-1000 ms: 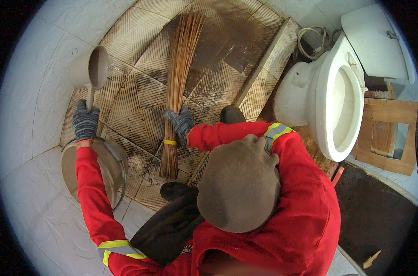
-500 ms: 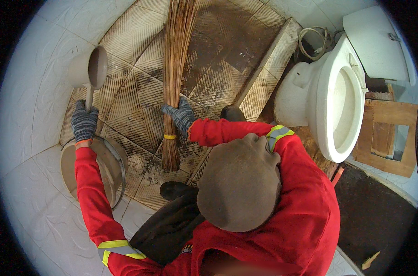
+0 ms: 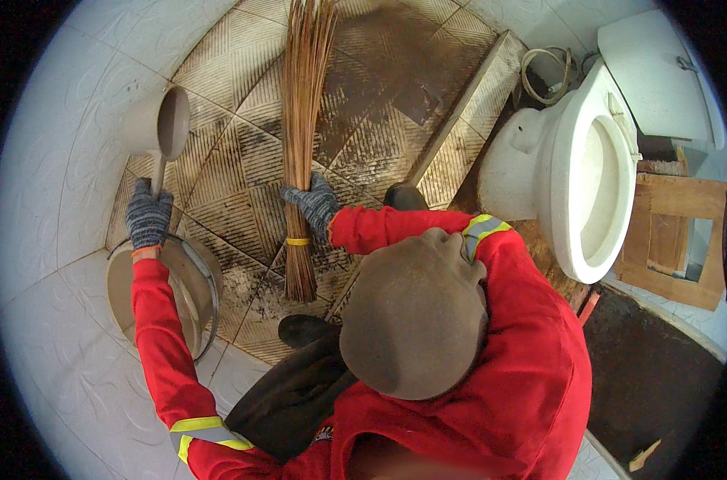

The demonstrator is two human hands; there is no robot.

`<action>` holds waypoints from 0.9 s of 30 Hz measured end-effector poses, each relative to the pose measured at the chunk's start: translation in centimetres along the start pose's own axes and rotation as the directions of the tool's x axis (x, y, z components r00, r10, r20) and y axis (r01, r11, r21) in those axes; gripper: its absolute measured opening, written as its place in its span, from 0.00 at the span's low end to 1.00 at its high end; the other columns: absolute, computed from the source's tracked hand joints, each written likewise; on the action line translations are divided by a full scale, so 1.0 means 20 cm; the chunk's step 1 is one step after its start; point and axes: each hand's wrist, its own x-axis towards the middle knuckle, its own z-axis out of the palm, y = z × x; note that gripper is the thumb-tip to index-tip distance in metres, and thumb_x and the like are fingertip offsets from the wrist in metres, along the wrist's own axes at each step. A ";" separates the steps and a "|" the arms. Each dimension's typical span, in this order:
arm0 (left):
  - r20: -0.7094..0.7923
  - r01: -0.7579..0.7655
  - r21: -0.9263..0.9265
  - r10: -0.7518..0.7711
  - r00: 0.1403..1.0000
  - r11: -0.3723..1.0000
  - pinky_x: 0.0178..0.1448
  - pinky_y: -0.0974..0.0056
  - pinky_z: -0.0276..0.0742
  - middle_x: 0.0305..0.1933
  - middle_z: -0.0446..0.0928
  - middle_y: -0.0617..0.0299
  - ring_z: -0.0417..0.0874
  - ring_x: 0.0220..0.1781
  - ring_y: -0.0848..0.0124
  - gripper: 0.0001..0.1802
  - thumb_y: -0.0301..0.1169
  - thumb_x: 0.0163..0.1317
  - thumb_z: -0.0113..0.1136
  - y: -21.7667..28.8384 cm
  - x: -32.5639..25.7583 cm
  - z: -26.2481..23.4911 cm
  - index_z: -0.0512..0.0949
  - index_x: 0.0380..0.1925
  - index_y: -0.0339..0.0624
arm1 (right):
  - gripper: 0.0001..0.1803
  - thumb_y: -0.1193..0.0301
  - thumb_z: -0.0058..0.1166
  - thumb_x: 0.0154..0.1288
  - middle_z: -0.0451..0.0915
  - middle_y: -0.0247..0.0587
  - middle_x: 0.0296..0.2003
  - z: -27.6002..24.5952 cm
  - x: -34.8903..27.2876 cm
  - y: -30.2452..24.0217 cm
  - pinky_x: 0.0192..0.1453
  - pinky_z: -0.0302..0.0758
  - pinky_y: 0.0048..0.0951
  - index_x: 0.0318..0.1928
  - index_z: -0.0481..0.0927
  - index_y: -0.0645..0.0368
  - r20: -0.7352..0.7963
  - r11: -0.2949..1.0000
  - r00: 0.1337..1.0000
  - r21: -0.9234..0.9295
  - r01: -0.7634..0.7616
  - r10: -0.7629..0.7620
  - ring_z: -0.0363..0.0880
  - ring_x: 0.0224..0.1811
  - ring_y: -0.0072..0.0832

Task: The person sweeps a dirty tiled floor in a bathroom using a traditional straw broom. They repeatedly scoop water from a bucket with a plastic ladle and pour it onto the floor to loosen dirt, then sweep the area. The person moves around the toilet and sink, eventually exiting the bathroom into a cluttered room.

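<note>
The left hand [image 3: 149, 214], in a grey knit glove, is closed around the handle of a beige dipper [image 3: 145, 124]. Its cup points away from the person, next to the pale tiled wall [image 3: 91, 144], with the mouth turned toward the right. The left forearm passes over a beige bucket [image 3: 122, 294], whose wire handle hangs along its right side.

The right hand [image 3: 314, 204], gloved the same way, grips a broom [image 3: 307, 104] of thin brown sticks, just beyond the yellow band [image 3: 297, 242] that binds it. The broom lies lengthwise over the middle of the floor [image 3: 219, 188] — long loose ends away from the person, short end near a dark shoe [image 3: 303, 330]. Whether it touches the tiles I cannot tell.

The ribbed floor tiles are stained with dark grime, and a wide dark patch [image 3: 383, 68] spreads beyond the broom to the right. A tiled ledge [image 3: 465, 124] runs between that patch and a white toilet [image 3: 507, 176]. A coiled hose [image 3: 525, 78] sits behind the toilet; a wooden frame [image 3: 675, 192] stands to its right. The person wears red sleeves [image 3: 163, 336] with reflective bands.
</note>
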 end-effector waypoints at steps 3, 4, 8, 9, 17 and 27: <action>-0.041 -0.056 0.014 0.057 0.998 0.998 0.41 0.53 0.72 0.35 0.76 0.45 0.77 0.37 0.50 0.22 0.41 0.51 0.54 0.01 0.00 0.02 0.70 0.43 0.39 | 0.22 0.72 0.62 0.46 0.76 0.40 0.33 -0.03 0.03 0.04 0.37 0.73 0.32 0.43 0.69 0.62 -0.006 0.998 0.999 -0.046 0.046 -0.046 0.74 0.32 0.30; 0.006 -0.038 0.007 0.038 0.999 0.999 0.41 0.53 0.72 0.36 0.76 0.45 0.77 0.38 0.51 0.23 0.41 0.51 0.54 0.04 0.00 0.01 0.70 0.43 0.38 | 0.22 0.73 0.62 0.46 0.76 0.40 0.33 -0.05 0.04 0.06 0.37 0.73 0.32 0.43 0.69 0.62 -0.012 0.996 0.998 -0.067 0.059 -0.059 0.74 0.33 0.30; 0.048 -0.026 0.065 0.023 0.999 0.998 0.41 0.53 0.72 0.36 0.76 0.44 0.77 0.38 0.51 0.23 0.41 0.51 0.54 0.03 0.00 0.02 0.70 0.44 0.38 | 0.23 0.74 0.61 0.45 0.76 0.40 0.34 -0.04 0.02 0.06 0.39 0.73 0.32 0.44 0.69 0.61 -0.014 0.999 1.000 -0.036 0.026 -0.026 0.73 0.34 0.30; 0.022 -0.037 0.098 0.035 0.999 0.994 0.41 0.53 0.72 0.36 0.76 0.44 0.77 0.38 0.51 0.23 0.41 0.51 0.54 -0.01 0.00 0.03 0.70 0.44 0.38 | 0.24 0.73 0.61 0.46 0.76 0.40 0.35 -0.02 0.00 0.04 0.40 0.73 0.32 0.45 0.69 0.62 -0.007 0.998 1.000 -0.057 0.025 -0.026 0.74 0.35 0.29; 0.043 -0.043 0.084 0.039 0.998 0.996 0.42 0.54 0.72 0.37 0.76 0.44 0.77 0.38 0.52 0.25 0.42 0.51 0.53 0.03 -0.01 0.00 0.70 0.45 0.36 | 0.25 0.70 0.62 0.48 0.76 0.41 0.38 -0.03 -0.04 -0.02 0.43 0.74 0.31 0.47 0.68 0.62 0.000 0.993 1.000 -0.122 0.002 -0.002 0.75 0.38 0.30; 0.037 -0.012 0.077 0.009 0.999 0.997 0.44 0.54 0.72 0.39 0.76 0.45 0.77 0.40 0.52 0.25 0.41 0.50 0.54 0.01 -0.02 -0.01 0.70 0.46 0.37 | 0.24 0.70 0.61 0.48 0.76 0.42 0.36 -0.02 -0.04 -0.02 0.38 0.74 0.31 0.46 0.68 0.61 0.033 0.986 0.999 -0.169 0.007 -0.001 0.75 0.34 0.30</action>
